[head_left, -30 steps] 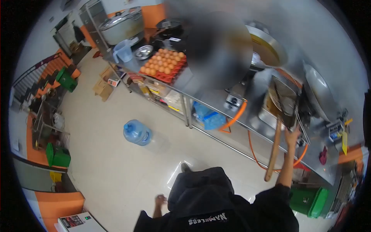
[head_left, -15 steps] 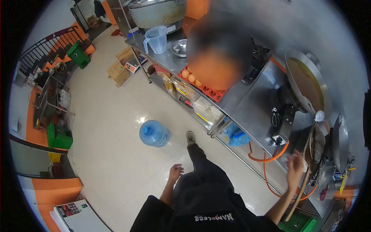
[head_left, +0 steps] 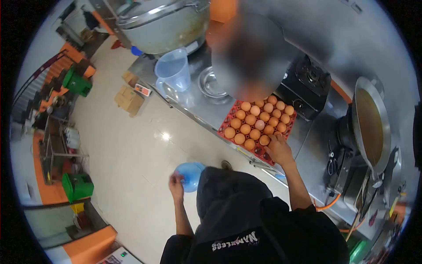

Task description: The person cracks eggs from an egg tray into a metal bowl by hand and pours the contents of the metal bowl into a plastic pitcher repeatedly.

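My right hand [head_left: 280, 150] reaches over the front right part of a red egg tray [head_left: 226, 122]. Its fingers are apart and bent down at the brown eggs [head_left: 250, 119], touching or just above an egg near the tray's edge. I cannot make out a closed grip. Several cups by that hand hold no egg. Low on the left, my left hand [head_left: 176, 185] hangs with loosely bent fingers and nothing in it. From my view it overlaps a blue water jug [head_left: 192, 176] standing on the floor.
A clear plastic jug [head_left: 174, 70], a metal bowl [head_left: 212, 82] and a large pot [head_left: 162, 33] stand on the steel counter. To the right are a black gas stove [head_left: 307, 88] and a wok with brown liquid [head_left: 370, 127]. Cardboard boxes [head_left: 129, 100] lie on the floor.
My right hand has moved from beside the wok tools, at lower right, to the egg tray. My body and view have come closer to the counter, and more eggs show.
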A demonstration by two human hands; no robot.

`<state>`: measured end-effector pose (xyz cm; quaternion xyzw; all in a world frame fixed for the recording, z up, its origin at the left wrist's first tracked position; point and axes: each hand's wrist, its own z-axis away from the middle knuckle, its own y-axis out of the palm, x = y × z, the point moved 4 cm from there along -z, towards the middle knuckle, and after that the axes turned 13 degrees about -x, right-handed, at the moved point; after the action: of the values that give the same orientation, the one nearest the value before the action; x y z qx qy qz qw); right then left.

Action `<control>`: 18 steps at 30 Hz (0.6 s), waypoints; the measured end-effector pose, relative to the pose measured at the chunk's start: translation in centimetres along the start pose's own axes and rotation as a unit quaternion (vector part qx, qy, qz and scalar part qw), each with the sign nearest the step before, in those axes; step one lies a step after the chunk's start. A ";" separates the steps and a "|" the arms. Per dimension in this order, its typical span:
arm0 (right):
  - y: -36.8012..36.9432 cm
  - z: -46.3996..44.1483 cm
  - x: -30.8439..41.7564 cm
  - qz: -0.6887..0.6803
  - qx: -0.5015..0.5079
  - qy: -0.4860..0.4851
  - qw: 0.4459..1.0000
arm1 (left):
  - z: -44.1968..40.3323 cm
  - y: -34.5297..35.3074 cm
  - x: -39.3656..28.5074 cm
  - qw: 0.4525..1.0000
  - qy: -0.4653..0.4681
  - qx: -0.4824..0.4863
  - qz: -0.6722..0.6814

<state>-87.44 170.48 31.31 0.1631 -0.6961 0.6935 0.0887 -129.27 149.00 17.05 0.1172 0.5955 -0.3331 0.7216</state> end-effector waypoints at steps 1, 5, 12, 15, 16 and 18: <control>0.3 0.0 0.1 0.007 -0.002 0.008 1.000 | -2.1 1.2 -3.6 1.000 0.016 -0.003 -0.004; 1.2 -0.3 0.3 0.046 -0.059 0.015 0.997 | -9.6 9.7 -14.4 0.992 0.095 0.080 -0.006; 2.1 -0.8 1.6 0.050 -0.109 0.074 0.990 | -17.5 26.9 -17.4 0.961 0.033 0.274 0.004; 2.0 -0.7 1.8 0.014 -0.135 0.109 0.985 | -19.3 31.2 -16.8 0.958 -0.064 0.279 -0.013; 2.2 -0.6 1.9 0.005 -0.139 0.124 0.982 | -19.7 32.0 -17.2 0.956 -0.066 0.286 -0.015; 2.5 0.0 1.7 -0.029 -0.177 0.168 0.969 | -19.8 33.0 -17.4 0.952 -0.074 0.295 -0.021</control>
<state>-89.94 170.30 29.55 0.0460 -0.7782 0.5735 0.2519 -125.45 190.93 20.66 0.2877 0.4180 -0.5167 0.6895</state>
